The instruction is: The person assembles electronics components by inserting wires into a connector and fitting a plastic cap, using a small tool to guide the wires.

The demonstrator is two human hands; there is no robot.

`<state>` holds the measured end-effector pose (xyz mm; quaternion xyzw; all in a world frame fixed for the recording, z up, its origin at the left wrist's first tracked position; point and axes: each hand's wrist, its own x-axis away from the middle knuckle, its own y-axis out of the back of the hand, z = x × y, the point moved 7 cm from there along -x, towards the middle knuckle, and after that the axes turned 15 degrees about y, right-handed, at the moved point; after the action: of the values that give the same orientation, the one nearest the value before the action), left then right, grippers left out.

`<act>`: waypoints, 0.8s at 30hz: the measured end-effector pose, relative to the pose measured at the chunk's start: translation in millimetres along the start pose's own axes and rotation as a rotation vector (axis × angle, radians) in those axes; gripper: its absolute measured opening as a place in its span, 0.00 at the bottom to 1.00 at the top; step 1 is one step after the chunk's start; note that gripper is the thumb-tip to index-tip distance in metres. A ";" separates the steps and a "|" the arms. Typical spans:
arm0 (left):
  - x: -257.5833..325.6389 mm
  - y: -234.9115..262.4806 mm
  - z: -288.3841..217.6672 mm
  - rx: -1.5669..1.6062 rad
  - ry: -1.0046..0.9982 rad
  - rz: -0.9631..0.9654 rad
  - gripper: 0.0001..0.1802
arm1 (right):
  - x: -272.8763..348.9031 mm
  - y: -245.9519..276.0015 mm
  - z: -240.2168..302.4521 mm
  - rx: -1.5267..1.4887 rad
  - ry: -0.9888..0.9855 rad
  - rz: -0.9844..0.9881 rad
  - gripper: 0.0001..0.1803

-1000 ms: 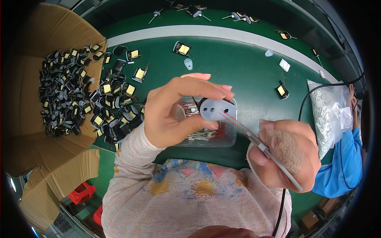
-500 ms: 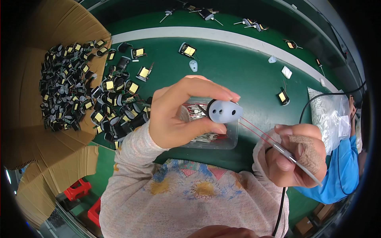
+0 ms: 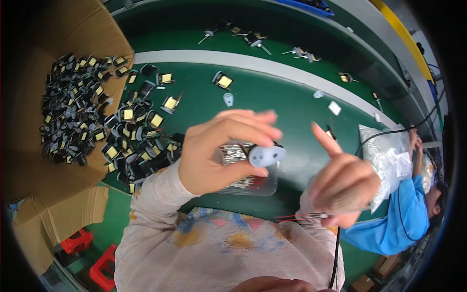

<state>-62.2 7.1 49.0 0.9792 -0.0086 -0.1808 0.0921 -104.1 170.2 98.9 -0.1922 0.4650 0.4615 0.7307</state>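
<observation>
My left hand (image 3: 209, 153) pinches a small black device (image 3: 266, 156) with a pale grey, rounded end face between thumb and fingers. Holes show in that face, which points up toward me. To the right, my right hand (image 3: 343, 187) is smeared by motion, its index finger stretched up and away from the others. Low in that hand sits a thin metal rod (image 3: 318, 215), with two red wires trailing left from its end, apart from the device. Beneath my left hand stands a clear plastic tray (image 3: 273, 187) of many slim metal parts with red wires.
A cardboard box (image 3: 87, 29) at left holds heaped black devices (image 3: 73, 107), which spill onto the green table (image 3: 194, 92). A clear bag (image 3: 384, 155) lies at right, crossed by a black cable (image 3: 389, 132). Beside it is a co-worker in a blue sleeve (image 3: 394, 219).
My right hand has dropped the rod and wires lower, away from the device, and lifted its index finger. My left hand has moved slightly down with the device. The view has shifted a little.
</observation>
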 end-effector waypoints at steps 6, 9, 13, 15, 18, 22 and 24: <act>-22.9 -16.5 51.6 -0.532 0.225 0.130 0.16 | 81.6 -20.6 -40.8 -0.499 -0.363 0.051 0.07; -56.3 -58.2 116.6 -0.455 0.650 0.491 0.15 | 138.4 -25.8 -55.9 -0.699 -0.385 -0.019 0.08; -91.8 -128.4 163.4 -0.278 0.531 0.460 0.26 | 152.1 -15.0 -54.8 -0.682 -0.354 -0.076 0.09; -92.3 -136.0 147.2 -0.530 0.491 0.444 0.28 | 162.4 -7.9 -52.2 -0.727 -0.352 -0.129 0.09; -100.6 -99.0 135.0 -0.884 0.295 0.404 0.22 | 175.7 4.1 -49.0 -0.601 -0.397 -0.236 0.09; -100.0 39.6 148.4 -1.324 0.498 0.164 0.13 | 176.6 5.1 -48.8 -0.669 -0.362 -0.303 0.09; -79.0 80.0 167.4 -1.370 0.538 0.106 0.16 | 175.1 4.0 -50.7 -0.688 -0.360 -0.333 0.09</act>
<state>-194.2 -97.3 -62.1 0.7108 0.0820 0.1054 0.6906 -108.2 223.0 -75.6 -0.4139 0.1114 0.4916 0.7580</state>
